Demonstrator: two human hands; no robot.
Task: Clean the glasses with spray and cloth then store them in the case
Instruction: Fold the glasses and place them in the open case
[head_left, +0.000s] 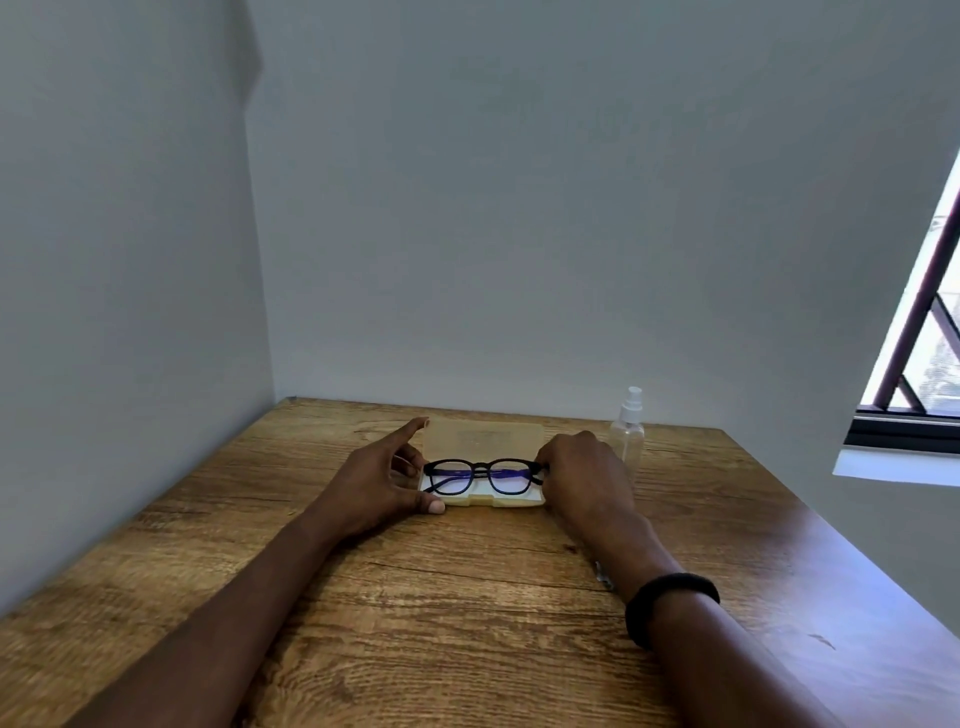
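Head | right hand (587, 478) fingers pinch glasses (480, 470) in open case (483, 434) | left hand (379, 483) fingers slack, bracing case | risk: glasses snag rim, case skids

One head-worn wide view looks forward and down, close over the table (467, 597).

In the case (483, 435) lie glasses (483, 473), spray bottle (627, 435) to its right.
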